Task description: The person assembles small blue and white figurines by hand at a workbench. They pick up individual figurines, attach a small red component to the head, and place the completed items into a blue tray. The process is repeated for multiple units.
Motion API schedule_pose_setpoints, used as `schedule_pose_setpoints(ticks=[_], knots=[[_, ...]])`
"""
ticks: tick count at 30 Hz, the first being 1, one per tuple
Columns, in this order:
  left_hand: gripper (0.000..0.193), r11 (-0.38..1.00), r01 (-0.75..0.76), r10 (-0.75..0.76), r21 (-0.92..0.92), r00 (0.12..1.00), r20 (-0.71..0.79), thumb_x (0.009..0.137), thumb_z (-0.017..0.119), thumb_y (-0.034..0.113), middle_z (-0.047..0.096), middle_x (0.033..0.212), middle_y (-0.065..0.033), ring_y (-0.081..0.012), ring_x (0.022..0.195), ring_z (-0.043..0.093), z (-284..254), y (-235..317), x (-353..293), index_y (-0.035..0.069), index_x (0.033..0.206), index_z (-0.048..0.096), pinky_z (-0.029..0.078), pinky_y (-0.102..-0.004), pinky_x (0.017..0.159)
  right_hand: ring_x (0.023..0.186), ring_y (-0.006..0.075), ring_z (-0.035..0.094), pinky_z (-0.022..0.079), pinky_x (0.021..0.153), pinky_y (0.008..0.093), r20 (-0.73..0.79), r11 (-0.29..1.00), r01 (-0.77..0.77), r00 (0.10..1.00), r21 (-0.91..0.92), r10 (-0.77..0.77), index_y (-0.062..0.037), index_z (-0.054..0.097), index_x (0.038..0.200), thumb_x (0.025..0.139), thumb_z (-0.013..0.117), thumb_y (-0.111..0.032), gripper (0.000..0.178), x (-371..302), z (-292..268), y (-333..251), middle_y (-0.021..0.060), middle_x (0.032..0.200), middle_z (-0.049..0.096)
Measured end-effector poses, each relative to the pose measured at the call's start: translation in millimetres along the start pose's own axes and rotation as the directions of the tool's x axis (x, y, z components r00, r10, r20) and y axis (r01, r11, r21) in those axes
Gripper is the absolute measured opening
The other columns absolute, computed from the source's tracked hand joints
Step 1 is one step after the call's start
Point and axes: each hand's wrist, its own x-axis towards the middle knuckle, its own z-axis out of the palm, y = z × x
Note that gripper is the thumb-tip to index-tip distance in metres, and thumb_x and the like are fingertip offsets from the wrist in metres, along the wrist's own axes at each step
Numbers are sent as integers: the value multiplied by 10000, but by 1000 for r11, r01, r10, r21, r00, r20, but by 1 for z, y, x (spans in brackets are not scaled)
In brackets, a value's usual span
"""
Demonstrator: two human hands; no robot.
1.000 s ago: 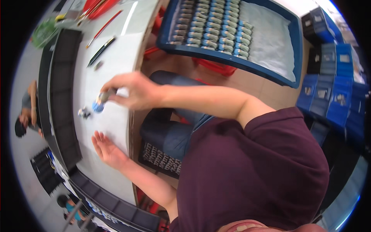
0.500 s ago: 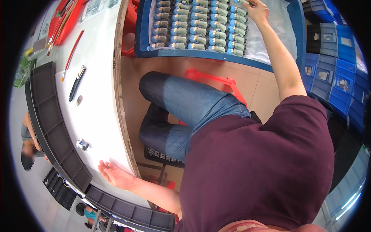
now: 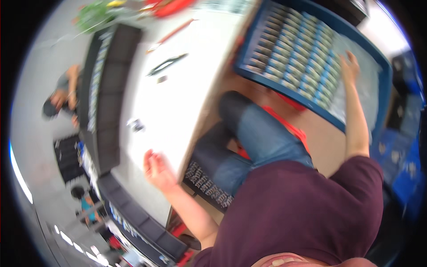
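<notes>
A blue tray (image 3: 289, 91) at the upper right holds several close rows of small painted figurines (image 3: 297, 52), green, blue and pale. My right hand (image 3: 350, 66) is over the white-lined part of the tray, right beside the last row. Its fingers are spread and nothing shows in them. At the table's near edge, my left hand (image 3: 159, 171) is raised with loosely bent fingers, blurred, and appears to hold nothing. Close beyond it a small white-and-blue figurine (image 3: 135, 125) lies on the white table (image 3: 178, 102).
Farther along the table lie a dark cutter-like tool (image 3: 167, 64), a small block (image 3: 161, 79) and a red stick-like tool (image 3: 172, 35). Dark divided trays (image 3: 109, 98) line the table's far side. Another person (image 3: 62, 93) sits beyond them. Blue crates (image 3: 396, 155) are stacked at right.
My right hand has let go of the figurine it held at the last row's far end, and its fingers have spread. The view has swung, so everything appears shifted and tilted.
</notes>
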Motion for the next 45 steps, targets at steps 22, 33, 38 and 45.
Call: schedule_pose_setpoints(ticks=[22, 33, 38, 45], knots=[[199, 1000, -5, 5, 21, 1000, 21, 835, 543, -16, 634, 955, -74, -119, 816, 599, 5, -3, 2, -27, 1023, 605, 494, -237, 760, 1076, 339, 487, 410, 901, 393, 356, 399, 405, 180, 823, -917, -32, 472, 1185, 701, 670, -144, 535, -259, 39, -517, 200, 1169, 492], [265, 990, 37, -40, -133, 999, -22, 887, 522, 75, 609, 1014, -108, -136, 848, 598, -3, 7, 0, -42, 1124, 537, 498, -247, 767, 792, 228, 617, 486, 759, 325, 532, 536, 373, 124, 757, -837, -59, 582, 1114, 749, 658, -135, 380, -287, 73, -556, 147, 958, 632], [417, 932, 66, -113, -358, 987, -114, 939, 471, 245, 582, 1060, -124, -162, 901, 590, -4, 12, 3, -43, 1239, 428, 494, -261, 772, 785, 223, 604, 490, 721, 292, 419, 439, 55, 211, 897, -883, -40, 619, 1043, 698, 645, -5, 347, -306, 31, -521, 117, 886, 643], [393, 910, 53, -93, -411, 993, -78, 932, 477, 290, 608, 982, -88, -151, 878, 577, -9, 10, 2, -18, 1173, 513, 451, -302, 825, 968, 176, 556, 487, 769, 310, 252, 242, -126, 66, 962, -965, -32, 582, 1088, 699, 634, 30, 398, -303, 18, -500, 122, 1056, 598]])
